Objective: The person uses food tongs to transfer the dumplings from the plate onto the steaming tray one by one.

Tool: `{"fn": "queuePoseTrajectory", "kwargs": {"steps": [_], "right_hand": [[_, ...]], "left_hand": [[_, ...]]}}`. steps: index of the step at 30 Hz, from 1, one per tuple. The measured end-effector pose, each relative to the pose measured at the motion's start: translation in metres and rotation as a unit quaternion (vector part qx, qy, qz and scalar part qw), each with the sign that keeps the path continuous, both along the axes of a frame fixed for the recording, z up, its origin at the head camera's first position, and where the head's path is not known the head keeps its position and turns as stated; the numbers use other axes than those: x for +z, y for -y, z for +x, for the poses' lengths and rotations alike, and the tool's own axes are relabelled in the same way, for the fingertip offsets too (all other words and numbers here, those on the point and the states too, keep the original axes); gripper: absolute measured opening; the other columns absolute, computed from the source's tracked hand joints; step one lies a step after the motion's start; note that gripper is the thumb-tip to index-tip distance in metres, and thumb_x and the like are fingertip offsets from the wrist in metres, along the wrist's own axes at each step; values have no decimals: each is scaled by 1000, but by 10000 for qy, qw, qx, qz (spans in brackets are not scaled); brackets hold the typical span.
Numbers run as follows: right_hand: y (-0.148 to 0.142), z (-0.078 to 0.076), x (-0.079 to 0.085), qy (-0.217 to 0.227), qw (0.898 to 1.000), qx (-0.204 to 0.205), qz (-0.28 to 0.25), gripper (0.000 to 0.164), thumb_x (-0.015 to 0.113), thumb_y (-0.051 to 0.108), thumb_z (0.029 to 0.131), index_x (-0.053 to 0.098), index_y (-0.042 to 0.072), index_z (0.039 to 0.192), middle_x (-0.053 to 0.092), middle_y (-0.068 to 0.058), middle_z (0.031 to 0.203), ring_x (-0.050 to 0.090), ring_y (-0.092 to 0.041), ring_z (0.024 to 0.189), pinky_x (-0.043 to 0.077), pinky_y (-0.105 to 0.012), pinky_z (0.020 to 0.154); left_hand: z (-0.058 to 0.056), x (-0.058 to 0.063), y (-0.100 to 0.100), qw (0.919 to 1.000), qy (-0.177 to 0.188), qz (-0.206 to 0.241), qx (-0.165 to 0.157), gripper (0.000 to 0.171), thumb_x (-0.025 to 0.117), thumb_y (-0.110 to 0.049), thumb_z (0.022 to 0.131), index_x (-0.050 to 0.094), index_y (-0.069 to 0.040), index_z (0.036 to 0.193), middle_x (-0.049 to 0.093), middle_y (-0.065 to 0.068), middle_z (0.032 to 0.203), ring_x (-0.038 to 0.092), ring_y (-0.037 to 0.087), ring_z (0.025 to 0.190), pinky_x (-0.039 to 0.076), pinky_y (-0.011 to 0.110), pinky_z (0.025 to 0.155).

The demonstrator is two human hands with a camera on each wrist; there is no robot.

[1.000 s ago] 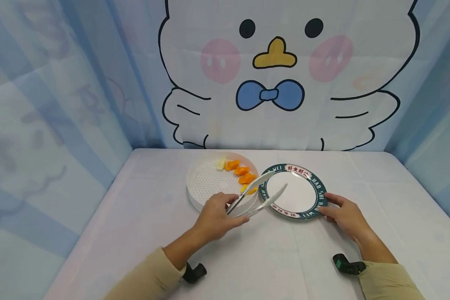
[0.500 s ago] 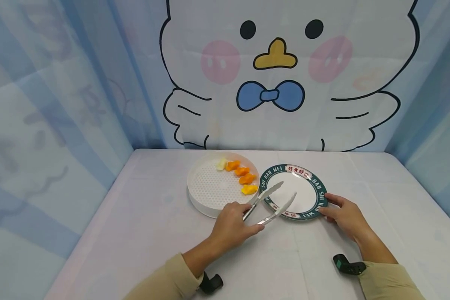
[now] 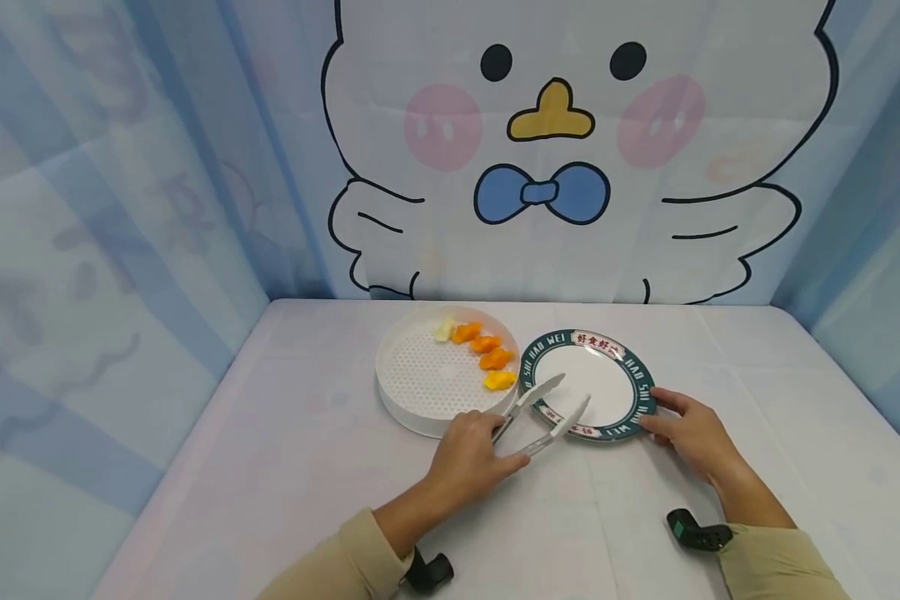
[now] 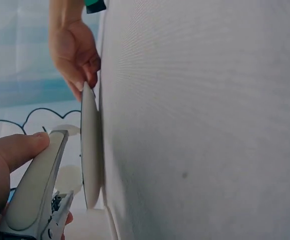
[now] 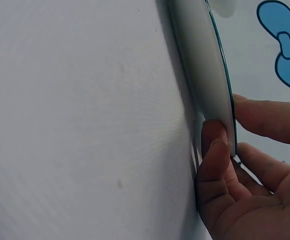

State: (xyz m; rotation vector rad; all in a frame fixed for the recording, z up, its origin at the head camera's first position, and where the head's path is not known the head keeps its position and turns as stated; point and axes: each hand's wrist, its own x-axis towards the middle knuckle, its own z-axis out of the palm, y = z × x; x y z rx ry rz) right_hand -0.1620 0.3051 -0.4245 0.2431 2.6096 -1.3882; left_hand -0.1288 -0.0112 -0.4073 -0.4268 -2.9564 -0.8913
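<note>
My left hand [image 3: 472, 458] holds a pair of tongs [image 3: 528, 400] between thumb and fingers, their two pale tips spread apart over the near left part of the plate. Nothing sits between the tips. The round plate [image 3: 588, 383] is white with a dark green lettered rim. At its right edge my right hand [image 3: 690, 429] pinches the rim; in the right wrist view the thumb lies on one face and curled fingers [image 5: 214, 165] tuck under the other. Left of the plate stands a round white perforated tray [image 3: 420, 367], holding orange pieces [image 3: 484, 343], a yellow piece [image 3: 499, 380] and a pale piece [image 3: 444, 330].
The table [image 3: 285, 433] has a white cover. Behind it hangs a curtain [image 3: 540, 250] with a cartoon face and blue bow tie. Black wrist devices [image 3: 697, 531] sit at both sleeves. Tray and plate stand side by side, nearly touching.
My left hand has moved right and toward me with the tongs, away from the tray to the plate's near side. The yellow piece is now uncovered. My right hand and the plate stay put.
</note>
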Motion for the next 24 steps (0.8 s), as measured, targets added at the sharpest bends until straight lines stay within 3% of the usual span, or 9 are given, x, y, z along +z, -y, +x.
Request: {"fn": "queuePoseTrajectory", "kwargs": {"steps": [10, 17, 24], "right_hand": [[0, -2, 0, -54, 10000, 11, -7, 72, 65, 20, 96, 29, -7, 152, 31, -33, 152, 59, -23, 92, 49, -20, 71], [1, -3, 0, -56, 10000, 9, 24, 72, 65, 21, 97, 29, -7, 153, 31, -33, 152, 59, -23, 92, 49, -20, 71], [1, -3, 0, -29, 10000, -6, 38, 72, 64, 21, 97, 29, -6, 153, 31, -32, 152, 59, -24, 93, 48, -19, 71]], "left_hand": [[0, -1, 1, 9998, 177, -116, 11, 55, 89, -31, 76, 70, -2, 118, 64, 2, 94, 49, 17, 82, 40, 25, 65], [-3, -4, 6, 9995, 242, 63, -201, 54, 91, -29, 73, 71, -3, 117, 63, -2, 88, 50, 13, 76, 41, 23, 63], [-4, -3, 10, 9990, 232, -133, -353, 59, 90, -33, 73, 71, -7, 123, 71, 1, 111, 59, 14, 89, 49, 28, 78]]}}
